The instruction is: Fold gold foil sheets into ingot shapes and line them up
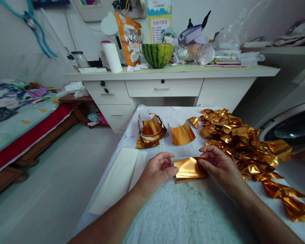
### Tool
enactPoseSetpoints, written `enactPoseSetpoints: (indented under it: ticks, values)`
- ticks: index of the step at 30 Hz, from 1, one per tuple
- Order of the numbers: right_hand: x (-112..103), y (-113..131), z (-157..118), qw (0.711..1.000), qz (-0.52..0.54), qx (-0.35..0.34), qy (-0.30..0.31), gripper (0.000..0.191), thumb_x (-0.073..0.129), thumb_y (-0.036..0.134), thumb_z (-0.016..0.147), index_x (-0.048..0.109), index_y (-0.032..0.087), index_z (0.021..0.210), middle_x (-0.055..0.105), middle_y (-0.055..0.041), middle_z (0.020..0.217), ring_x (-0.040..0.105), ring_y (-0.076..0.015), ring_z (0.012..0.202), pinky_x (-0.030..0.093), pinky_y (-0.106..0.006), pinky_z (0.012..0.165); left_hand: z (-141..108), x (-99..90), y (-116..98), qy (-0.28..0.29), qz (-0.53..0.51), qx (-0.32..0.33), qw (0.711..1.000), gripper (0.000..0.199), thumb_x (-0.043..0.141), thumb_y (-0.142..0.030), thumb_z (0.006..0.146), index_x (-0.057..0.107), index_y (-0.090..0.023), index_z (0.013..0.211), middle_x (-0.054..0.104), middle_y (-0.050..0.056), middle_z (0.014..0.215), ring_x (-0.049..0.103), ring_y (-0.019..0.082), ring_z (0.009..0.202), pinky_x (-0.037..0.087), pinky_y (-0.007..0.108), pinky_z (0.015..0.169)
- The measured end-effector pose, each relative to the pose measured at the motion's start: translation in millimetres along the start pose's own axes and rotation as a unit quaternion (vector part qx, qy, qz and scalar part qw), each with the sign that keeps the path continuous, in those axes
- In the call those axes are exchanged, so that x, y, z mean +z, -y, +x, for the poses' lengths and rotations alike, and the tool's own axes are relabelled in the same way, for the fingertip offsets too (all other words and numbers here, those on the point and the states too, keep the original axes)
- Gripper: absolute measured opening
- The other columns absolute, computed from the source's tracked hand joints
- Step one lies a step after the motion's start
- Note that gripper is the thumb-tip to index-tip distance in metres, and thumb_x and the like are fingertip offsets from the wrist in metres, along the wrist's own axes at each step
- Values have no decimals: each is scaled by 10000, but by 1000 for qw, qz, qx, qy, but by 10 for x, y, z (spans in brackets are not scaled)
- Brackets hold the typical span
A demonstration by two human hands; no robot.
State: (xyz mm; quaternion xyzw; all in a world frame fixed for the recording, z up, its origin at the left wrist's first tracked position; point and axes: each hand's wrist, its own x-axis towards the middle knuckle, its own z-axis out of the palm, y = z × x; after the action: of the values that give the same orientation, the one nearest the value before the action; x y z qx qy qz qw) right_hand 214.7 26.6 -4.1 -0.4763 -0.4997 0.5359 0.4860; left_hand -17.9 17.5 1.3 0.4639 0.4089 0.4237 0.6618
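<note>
A sheet of gold foil paper (190, 169), partly curled with a pale layer along its upper edge, is held just above the cloth-covered table. My left hand (161, 167) pinches its left end between thumb and fingers. At its right end my right hand (217, 166) grips the upper corner, thumb on the foil side. Beyond the hands lies a single curved gold sheet (182, 134). Left of that, a curled stack of gold sheets (151, 130) stands with white undersides showing. Many folded gold foil pieces (228, 132) are heaped to the right.
White paper strips (117, 178) lie on the table's left side. Behind the table (183, 217) is a white desk (165, 87) bearing a half watermelon (157, 55), an orange snack bag (129, 40) and a paper roll (112, 57). A bed (40, 125) stands left, a washing machine (292, 118) right.
</note>
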Motion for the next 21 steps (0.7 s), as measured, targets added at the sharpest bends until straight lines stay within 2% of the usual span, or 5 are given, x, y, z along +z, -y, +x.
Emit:
enactPoseSetpoints:
  ticks: [3, 7, 12, 17, 21]
  values:
    - [-12, -15, -2, 1000, -2, -3, 4, 389, 790, 392, 750, 547, 240, 1014, 576, 36, 733, 528, -97, 607, 405, -213, 527, 11, 22, 21, -15, 22, -4, 1000, 404, 807, -335, 657, 621, -147, 963, 635, 24, 819, 582, 144, 750, 423, 249, 689]
    - [-25, -30, -7, 1000, -14, -1, 21, 417, 770, 394, 772, 537, 249, 1087, 579, 29, 758, 526, -104, 636, 404, -219, 549, 24, 27, 36, -60, 82, 4, 995, 202, 715, -321, 742, 637, -142, 796, 600, 4, 718, 529, 119, 675, 394, 231, 636]
    - [-7, 46, -16, 997, -31, 24, 60, 521, 756, 454, 767, 519, 241, 1179, 541, 33, 754, 488, -106, 625, 383, -228, 542, 23, 17, 36, -77, 124, 6, 989, 190, 667, -328, 764, 649, -140, 756, 587, 0, 674, 499, 112, 624, 376, 225, 589]
    - [11, 127, -44, 990, -66, 77, 102, 396, 698, 553, 782, 578, 198, 911, 539, 7, 740, 501, -127, 652, 393, -251, 569, 14, 26, 53, -78, 143, 0, 987, 199, 659, -340, 762, 637, -143, 755, 586, 0, 671, 510, 117, 618, 383, 226, 582]
    - [15, 122, -47, 989, -92, 62, 97, 409, 690, 574, 780, 552, 189, 761, 465, 37, 650, 403, -98, 583, 317, -229, 516, 10, 31, 50, -78, 155, 2, 985, 208, 657, -348, 766, 632, -143, 748, 568, -8, 649, 497, 114, 599, 378, 223, 567]
